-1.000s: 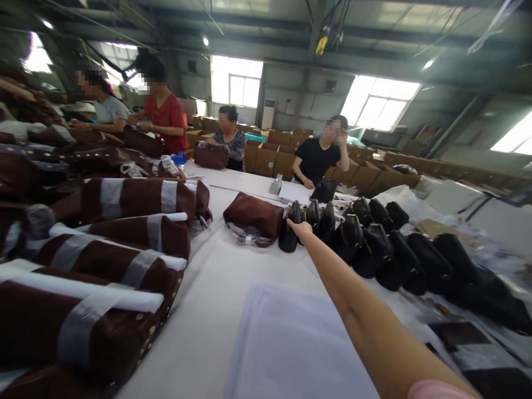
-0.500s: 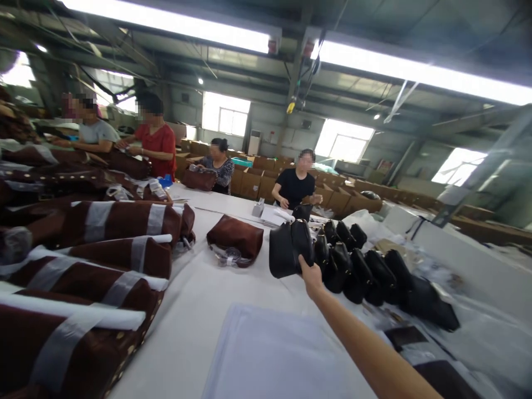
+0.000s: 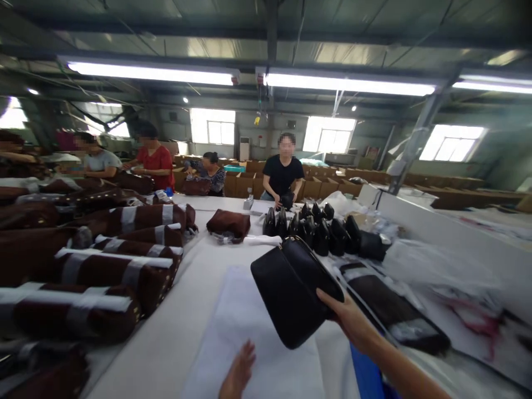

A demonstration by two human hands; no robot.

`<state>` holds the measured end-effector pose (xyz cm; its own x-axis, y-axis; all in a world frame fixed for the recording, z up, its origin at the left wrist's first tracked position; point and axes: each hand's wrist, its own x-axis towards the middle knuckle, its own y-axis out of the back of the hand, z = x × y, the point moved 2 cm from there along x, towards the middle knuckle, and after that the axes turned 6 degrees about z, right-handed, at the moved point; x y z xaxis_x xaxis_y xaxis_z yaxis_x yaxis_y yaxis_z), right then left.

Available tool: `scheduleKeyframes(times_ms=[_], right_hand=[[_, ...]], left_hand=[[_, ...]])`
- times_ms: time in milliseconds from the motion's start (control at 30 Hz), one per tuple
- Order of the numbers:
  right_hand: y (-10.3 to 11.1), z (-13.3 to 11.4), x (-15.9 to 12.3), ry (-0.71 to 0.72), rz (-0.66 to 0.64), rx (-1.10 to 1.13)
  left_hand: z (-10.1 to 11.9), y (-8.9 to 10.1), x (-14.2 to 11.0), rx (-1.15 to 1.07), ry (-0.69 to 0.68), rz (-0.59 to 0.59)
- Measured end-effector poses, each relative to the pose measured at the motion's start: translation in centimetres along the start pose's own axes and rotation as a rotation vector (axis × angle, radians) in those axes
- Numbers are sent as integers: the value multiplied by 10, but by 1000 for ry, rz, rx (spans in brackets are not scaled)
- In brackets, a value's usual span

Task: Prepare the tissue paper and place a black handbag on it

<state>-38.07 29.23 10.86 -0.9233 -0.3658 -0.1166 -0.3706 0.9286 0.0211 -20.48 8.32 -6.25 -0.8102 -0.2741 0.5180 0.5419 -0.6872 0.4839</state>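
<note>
A black handbag [image 3: 286,293] hangs tilted above the table in my right hand [image 3: 347,313], whose fingers grip its right side. Part of that hand is behind the bag. My left hand [image 3: 239,371] is low in the view, holding nothing, its slightly blurred fingers stretched out. It is over a stack of thin white sheets [image 3: 224,316] on the white table, to the left of the bag and apart from it. Several more black handbags [image 3: 322,238] stand in rows beyond the held one.
Brown bags [image 3: 120,266] with clear tape and white rolls cover the left side. One brown bag [image 3: 228,224] sits mid-table. At right lie a dark wrapped bag [image 3: 390,305], clear plastic [image 3: 444,271] and something blue [image 3: 366,371]. A co-worker in black [image 3: 284,174] stands across the table.
My right hand has brought the black handbag nearer and lower, over the white sheets. My left hand has come into view at the bottom. The head view has shifted and levelled.
</note>
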Motion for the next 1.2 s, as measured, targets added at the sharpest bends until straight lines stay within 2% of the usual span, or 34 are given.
scheduleKeyframes(times_ms=[67,133,167,200,233,267,333,400,433,467,533,567,600,633,667,733,833,933,1000,1067,1200], right_hand=[[14,2,-39,-13,-64,-63],[26,3,-76,-29,-142,-139],[31,3,-94,-35,-187,-183],[34,2,-111,-34,-226,-237],[36,2,-127,-20,-257,-300],[37,2,-142,9,-279,-364],[33,3,-168,95,-328,-476],[25,10,-187,174,-389,-537],[21,16,-194,203,-414,-557],[18,25,-199,223,-431,-582],[16,49,-206,240,-416,-642],[17,62,-209,237,-399,-665],[20,74,-212,228,-382,-676],[24,86,-216,223,-359,-669],[28,96,-220,223,-338,-649],[36,109,-229,238,-290,-600],[42,118,-242,255,-218,-553],[48,120,-254,255,-117,-525],[58,123,-263,234,7,-504],[72,128,-276,154,109,-466],[95,142,-303,-41,199,-369]], left_hand=[[20,19,8,-48,132,10],[47,47,17,-200,384,172],[65,64,20,-189,402,281],[85,80,23,-136,346,358],[107,93,25,-66,249,357],[128,102,24,-24,149,270],[158,111,16,-31,32,-10],[167,112,2,-119,9,-255],[161,111,-6,-175,17,-318],[149,111,-13,-214,36,-333],[109,113,-30,-186,92,-259],[86,115,-41,-61,145,-199],[62,116,-53,138,196,-228],[41,116,-68,327,240,-345],[24,116,-84,394,269,-418],[3,112,-116,467,285,-525],[-4,100,-146,562,247,-513],[-1,96,-151,608,248,-485],[1,104,-149,528,242,-496],[5,119,-149,408,184,-542],[12,147,-162,349,70,-748]])
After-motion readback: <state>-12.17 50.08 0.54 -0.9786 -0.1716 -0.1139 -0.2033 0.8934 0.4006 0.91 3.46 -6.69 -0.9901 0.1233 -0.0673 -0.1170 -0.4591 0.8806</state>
